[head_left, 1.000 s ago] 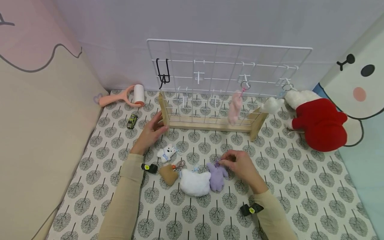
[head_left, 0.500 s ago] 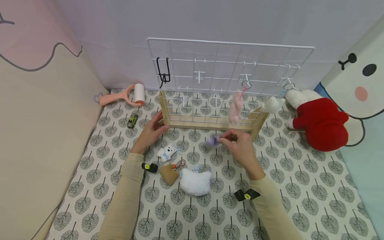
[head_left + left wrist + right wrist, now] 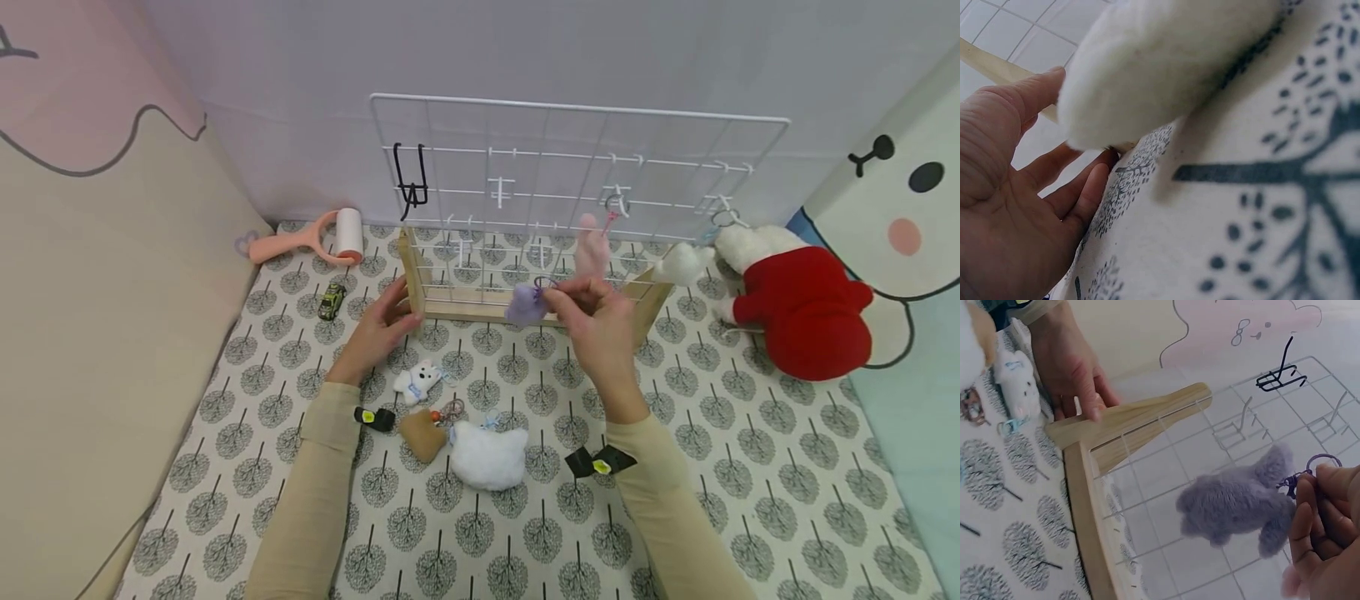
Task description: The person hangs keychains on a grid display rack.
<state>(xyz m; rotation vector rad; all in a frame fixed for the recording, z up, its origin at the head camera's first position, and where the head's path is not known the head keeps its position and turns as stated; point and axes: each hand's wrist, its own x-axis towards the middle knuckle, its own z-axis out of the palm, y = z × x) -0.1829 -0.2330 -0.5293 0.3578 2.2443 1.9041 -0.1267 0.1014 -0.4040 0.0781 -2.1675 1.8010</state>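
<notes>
My right hand (image 3: 603, 329) pinches a purple plush keychain (image 3: 527, 306) by its metal fittings, in front of the white wire rack (image 3: 577, 108). In the right wrist view the plush (image 3: 1235, 500) hangs sideways, its purple ring (image 3: 1325, 455) standing up at the fingertips. My left hand (image 3: 378, 329) holds the rack's left wooden leg (image 3: 412, 267), thumb in front and fingers behind. Close to that hand lies a small white dog plush keychain (image 3: 418, 382). A brown plush keychain (image 3: 422, 437) and a larger white plush keychain (image 3: 489, 456) lie nearer me.
A pink plush (image 3: 592, 254) and a white plush (image 3: 682, 264) hang from rack hooks at the right. A black hook (image 3: 411, 187) and several white hooks are on the grid. A lint roller (image 3: 300, 242), toy car (image 3: 331, 302) and red-clothed plush (image 3: 806, 308) lie around the rack.
My right hand has lifted the purple plush keychain from beside the white plush and carried it forward and up to the rack. The left hand has stayed on the wooden leg.
</notes>
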